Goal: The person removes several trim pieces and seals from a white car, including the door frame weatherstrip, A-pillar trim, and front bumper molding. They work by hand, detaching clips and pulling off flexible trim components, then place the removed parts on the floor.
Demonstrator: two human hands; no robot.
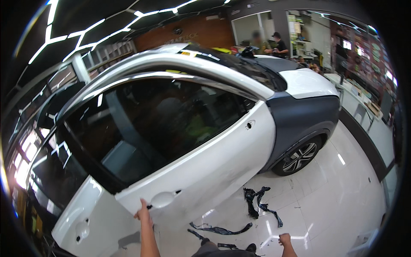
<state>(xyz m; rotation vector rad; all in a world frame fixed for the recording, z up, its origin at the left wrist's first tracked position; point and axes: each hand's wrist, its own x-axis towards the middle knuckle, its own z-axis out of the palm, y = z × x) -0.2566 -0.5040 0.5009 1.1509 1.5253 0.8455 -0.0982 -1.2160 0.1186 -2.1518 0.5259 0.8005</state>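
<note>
A white car door [205, 171] with a dark window fills the middle of the view, its rear edge standing out from the white rear door [83, 214]. My left hand [144, 210] is closed on that rear edge, just behind the rounded handle recess [163, 199]. The recess has dark openings at its ends and no handle in it. Another small opening [250, 124] shows near the door's upper front corner. Low on the right, away from the car, my right hand [284, 239] hangs with its fingers curled and nothing visible in them.
Crumpled dark strips [252, 203] and a long dark strip [222, 230] lie on the glossy tiled floor [329, 188]. The grey front fender [299, 111] curves over a wheel [299, 156]. Two people [279, 45] are beyond the car. A long counter [357, 96] stands at right.
</note>
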